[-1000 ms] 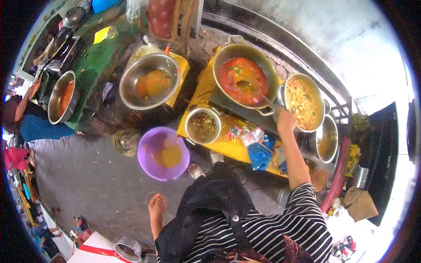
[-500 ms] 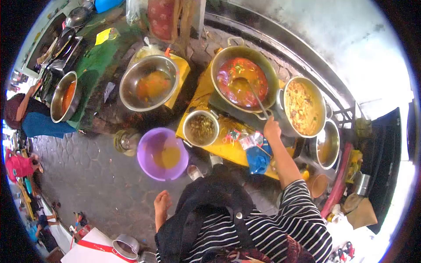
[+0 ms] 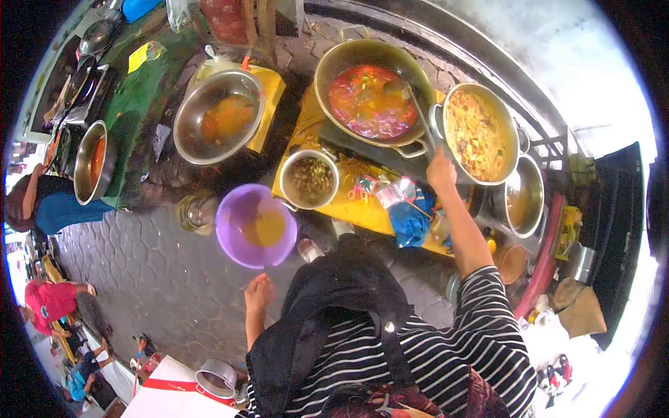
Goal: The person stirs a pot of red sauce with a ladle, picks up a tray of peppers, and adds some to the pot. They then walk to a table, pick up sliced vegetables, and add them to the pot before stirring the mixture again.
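Note:
My right hand (image 3: 441, 169) is closed round the handle end of a metal ladle (image 3: 420, 115). The ladle reaches over the near right rim of a large pot (image 3: 327, 115), its bowl at the red-orange soup's surface. Beside this pot, to the right, stands a pot of yellowish chunky food (image 3: 479, 136). My left hand (image 3: 258, 292) hangs low with its fingers loosely curled together and nothing visible in it. Just beyond that hand, a purple basin (image 3: 224, 237) on the ground holds yellowish liquid.
A small pot (image 3: 310, 180), a blue plastic bag (image 3: 410, 223) and packets sit on the yellow-covered table (image 3: 348, 209). A wide steel bowl (image 3: 187, 132) of orange liquid stands left. A person (image 3: 56, 198) works at far left; others sit lower left.
My right hand has moved slightly relative to the pots, and the ladle's bowl has shifted from the soup's middle toward the pot's right side. The camera view has shifted.

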A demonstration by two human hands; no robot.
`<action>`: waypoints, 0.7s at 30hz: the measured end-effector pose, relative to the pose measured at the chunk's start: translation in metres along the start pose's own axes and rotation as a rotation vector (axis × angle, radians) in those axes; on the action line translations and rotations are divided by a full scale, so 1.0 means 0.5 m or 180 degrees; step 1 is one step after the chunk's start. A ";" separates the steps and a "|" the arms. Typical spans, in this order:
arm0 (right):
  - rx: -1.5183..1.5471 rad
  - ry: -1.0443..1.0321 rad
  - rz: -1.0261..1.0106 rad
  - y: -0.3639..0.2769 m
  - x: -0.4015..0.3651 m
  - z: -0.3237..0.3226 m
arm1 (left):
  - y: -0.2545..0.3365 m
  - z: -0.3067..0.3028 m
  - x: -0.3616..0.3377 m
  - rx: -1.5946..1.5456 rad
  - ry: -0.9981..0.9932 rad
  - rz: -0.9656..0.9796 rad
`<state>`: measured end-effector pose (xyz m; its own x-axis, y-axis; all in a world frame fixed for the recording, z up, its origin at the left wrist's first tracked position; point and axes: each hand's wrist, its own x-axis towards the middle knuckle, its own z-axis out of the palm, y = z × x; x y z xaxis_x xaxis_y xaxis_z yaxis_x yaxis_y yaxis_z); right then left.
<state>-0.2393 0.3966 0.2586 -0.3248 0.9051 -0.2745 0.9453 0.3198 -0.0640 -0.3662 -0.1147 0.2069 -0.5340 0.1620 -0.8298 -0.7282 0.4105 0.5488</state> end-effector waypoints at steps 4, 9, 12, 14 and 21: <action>-0.0148 -0.0194 -0.0120 -0.002 -0.009 0.011 | 0.002 0.010 -0.007 -0.0072 0.0157 0.0054; -0.0184 0.0135 -0.0237 0.030 -0.050 -0.010 | -0.005 0.014 -0.010 -0.0039 0.0158 0.0043; -0.0342 0.0484 -0.0325 0.071 -0.078 -0.022 | -0.001 0.029 -0.010 -0.0033 0.0084 -0.0021; -0.0386 0.0679 -0.0395 0.085 -0.089 -0.040 | 0.019 0.046 -0.009 0.0089 -0.0101 0.0079; 0.0584 0.1103 -0.0166 0.055 -0.159 0.010 | 0.182 0.205 0.014 0.0559 -0.1318 0.0820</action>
<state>-0.1873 0.3323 0.2740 -0.3338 0.9399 0.0719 0.9067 0.3410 -0.2482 -0.3921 0.0156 0.2406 -0.4458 0.6048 -0.6599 -0.4934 0.4491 0.7449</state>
